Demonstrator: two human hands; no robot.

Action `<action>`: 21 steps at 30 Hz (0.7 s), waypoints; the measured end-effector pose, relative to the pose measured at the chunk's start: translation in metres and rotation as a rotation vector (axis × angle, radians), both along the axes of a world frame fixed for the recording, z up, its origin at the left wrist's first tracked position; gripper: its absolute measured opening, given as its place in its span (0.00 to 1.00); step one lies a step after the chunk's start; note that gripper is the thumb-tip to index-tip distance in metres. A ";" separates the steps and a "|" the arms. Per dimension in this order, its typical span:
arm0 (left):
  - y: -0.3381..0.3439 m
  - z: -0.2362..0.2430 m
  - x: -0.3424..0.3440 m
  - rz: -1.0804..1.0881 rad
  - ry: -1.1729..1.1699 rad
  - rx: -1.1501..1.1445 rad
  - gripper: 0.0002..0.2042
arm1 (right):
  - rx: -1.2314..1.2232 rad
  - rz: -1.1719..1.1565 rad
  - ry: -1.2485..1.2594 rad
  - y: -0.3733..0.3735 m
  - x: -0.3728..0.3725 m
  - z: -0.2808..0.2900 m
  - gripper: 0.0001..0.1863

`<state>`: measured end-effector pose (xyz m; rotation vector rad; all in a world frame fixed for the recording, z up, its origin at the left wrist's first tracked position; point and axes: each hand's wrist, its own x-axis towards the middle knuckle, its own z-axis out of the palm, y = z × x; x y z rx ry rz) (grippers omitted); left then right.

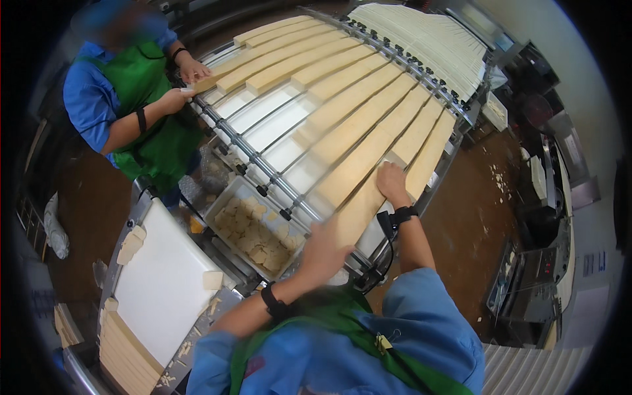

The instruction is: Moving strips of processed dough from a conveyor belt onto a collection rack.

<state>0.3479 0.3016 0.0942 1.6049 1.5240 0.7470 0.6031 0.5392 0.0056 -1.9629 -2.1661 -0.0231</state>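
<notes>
My left hand (324, 253), blurred, grips the near end of a long pale dough strip (362, 205) at the front roller bar of the slatted white conveyor. My right hand (394, 182) is farther along the same strip, its fingers curled over it beside a small greyish patch that I cannot make out clearly. Similar strips (349, 158) lie side by side in lanes between thin metal rods, running up to a knobbed bar (401, 52) at the back.
A co-worker (125, 105) in a green apron handles a strip at the left. A bin (224, 201) of dough scraps sits below the conveyor, beside a white board (158, 270) with scraps and layered strips. Steel equipment (530, 283) stands at the right above a littered brown floor (480, 230).
</notes>
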 end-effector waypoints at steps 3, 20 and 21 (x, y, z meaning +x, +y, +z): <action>0.024 -0.015 0.013 0.075 -0.060 -0.055 0.37 | 0.156 -0.007 -0.217 -0.007 -0.017 0.015 0.20; 0.019 -0.063 0.022 0.293 -0.284 0.149 0.30 | -0.129 0.466 0.021 -0.167 -0.066 0.028 0.44; 0.015 -0.065 0.010 0.279 -0.278 0.178 0.29 | -0.123 0.424 -0.011 -0.166 -0.068 0.026 0.43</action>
